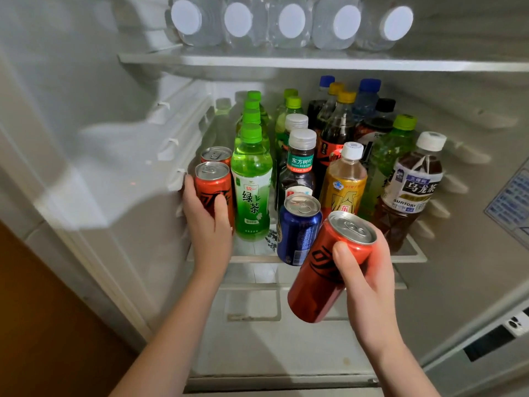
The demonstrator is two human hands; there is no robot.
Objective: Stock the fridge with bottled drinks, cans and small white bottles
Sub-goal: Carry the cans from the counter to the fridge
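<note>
My left hand (207, 222) grips a red can (213, 186) standing at the front left of the fridge's middle shelf (412, 255), just ahead of another red can (216, 156). My right hand (363, 270) holds a second tall red can (329, 267), tilted, in front of the shelf edge. A blue can (297, 229) stands at the shelf front between them. Green tea bottles (252, 181), dark cola bottles (336, 130), a yellow drink bottle (345, 184) and an oolong tea bottle (412, 190) fill the shelf behind.
On the upper shelf (286, 60) lie several clear water bottles (292, 22), white caps facing out. The fridge's left wall (120, 144) stands close beside my left hand. Below the middle shelf sits a white drawer (272, 339). A wooden surface (43, 325) shows at lower left.
</note>
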